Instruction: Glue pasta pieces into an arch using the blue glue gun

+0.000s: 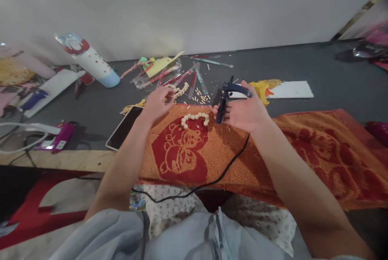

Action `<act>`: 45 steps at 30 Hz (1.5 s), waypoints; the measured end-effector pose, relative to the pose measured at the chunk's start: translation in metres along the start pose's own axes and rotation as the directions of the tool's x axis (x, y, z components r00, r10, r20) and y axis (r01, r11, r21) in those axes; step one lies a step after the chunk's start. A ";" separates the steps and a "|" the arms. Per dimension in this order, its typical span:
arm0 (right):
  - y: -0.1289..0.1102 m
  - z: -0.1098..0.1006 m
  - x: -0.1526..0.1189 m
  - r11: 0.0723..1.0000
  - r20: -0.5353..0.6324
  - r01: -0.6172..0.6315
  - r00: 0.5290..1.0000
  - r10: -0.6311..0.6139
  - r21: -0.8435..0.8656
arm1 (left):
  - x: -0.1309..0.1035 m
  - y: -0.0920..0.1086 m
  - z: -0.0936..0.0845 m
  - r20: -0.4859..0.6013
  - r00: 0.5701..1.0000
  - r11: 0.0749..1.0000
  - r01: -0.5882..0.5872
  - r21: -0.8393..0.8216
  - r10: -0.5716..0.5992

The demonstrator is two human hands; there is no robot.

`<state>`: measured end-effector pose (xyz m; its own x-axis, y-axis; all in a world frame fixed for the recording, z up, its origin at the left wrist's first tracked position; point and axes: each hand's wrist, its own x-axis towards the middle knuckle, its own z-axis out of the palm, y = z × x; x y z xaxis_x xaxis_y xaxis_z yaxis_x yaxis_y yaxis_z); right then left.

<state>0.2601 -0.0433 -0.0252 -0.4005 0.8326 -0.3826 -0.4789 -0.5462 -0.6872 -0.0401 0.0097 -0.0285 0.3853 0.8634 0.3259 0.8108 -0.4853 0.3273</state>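
Note:
My left hand [159, 100] is at the table's edge of the towel with its fingers curled together. Its fingertips meet the end of a cream-coloured knobbly strand [182, 91]; whether they grip it is hidden. My right hand [242, 112] is turned palm up, holding a dark blue hand tool [223, 100] with a curved handle, like pliers. Between my hands, a curved cream beaded strand [195, 118] lies on the orange and red towel [236, 151]. Small cream pieces [202, 97] are scattered just behind it.
A phone [124, 128] lies left, partly under my left forearm. Behind are clear slim packets [197, 76] and a yellow paper [162, 65]. A dotted bottle-shaped object [93, 64] stands tilted. Right is a yellow-orange item [264, 90] on a white slab [294, 89]. A black cord [209, 182] crosses the towel.

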 end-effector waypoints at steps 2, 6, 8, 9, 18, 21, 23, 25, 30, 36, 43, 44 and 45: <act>0.000 0.002 -0.001 1.000 -0.021 0.007 1.000 -0.007 -0.014 | -0.001 0.006 0.000 0.037 0.999 1.000 -0.001 0.000 0.001; 0.000 0.005 -0.002 1.000 -0.037 0.011 0.999 -0.012 -0.028 | -0.001 0.012 0.001 0.093 0.996 1.000 -0.005 0.001 0.005; 0.000 0.005 -0.002 1.000 -0.032 0.003 0.999 -0.004 -0.023 | 0.000 0.012 0.002 0.122 0.992 1.000 -0.018 0.007 0.016; 0.000 0.005 -0.002 1.000 -0.031 -0.004 1.000 0.003 -0.020 | 0.000 0.011 0.003 0.133 0.991 1.000 -0.026 0.012 0.024; -0.001 0.005 -0.003 0.999 -0.048 -0.035 0.998 0.036 0.007 | 0.000 0.008 0.017 0.169 0.977 0.989 -0.141 0.036 0.133; -0.002 0.007 -0.004 0.998 -0.087 -0.055 0.995 0.056 0.013 | 0.001 0.008 0.020 0.182 0.975 0.990 -0.138 0.036 0.129; -0.003 0.009 -0.005 0.998 -0.102 -0.061 0.993 0.062 0.013 | 0.001 0.008 0.021 0.183 0.975 0.991 -0.132 0.027 0.125; -0.003 0.009 -0.005 0.997 -0.104 -0.071 0.992 0.072 0.015 | 0.001 0.008 0.022 0.181 0.975 0.991 -0.135 0.017 0.130; -0.003 0.003 -0.003 0.996 -0.047 -0.094 0.994 0.094 -0.001 | 0.003 0.010 0.024 0.178 0.975 0.990 -0.140 0.034 0.132; -0.002 0.000 -0.002 0.996 -0.001 -0.085 0.996 0.085 -0.028 | 0.004 0.010 0.026 0.161 0.978 0.989 -0.143 0.031 0.136; -0.005 0.004 -0.004 0.996 -0.005 -0.084 0.996 0.084 0.019 | 0.004 0.008 0.028 0.139 0.982 0.990 -0.133 0.039 0.126; -0.005 0.004 -0.004 0.996 -0.013 -0.083 0.996 0.083 0.026 | 0.004 0.007 0.028 0.131 0.983 0.990 -0.135 0.045 0.128; -0.006 0.004 -0.004 0.996 -0.023 -0.079 0.997 0.080 0.031 | 0.004 0.007 0.029 0.124 0.984 0.989 -0.138 0.051 0.131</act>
<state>0.2616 -0.0442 -0.0173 -0.4192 0.7884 -0.4503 -0.4697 -0.6128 -0.6356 -0.0207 0.0135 -0.0505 0.5400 0.8025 0.2537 0.7709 -0.5926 0.2336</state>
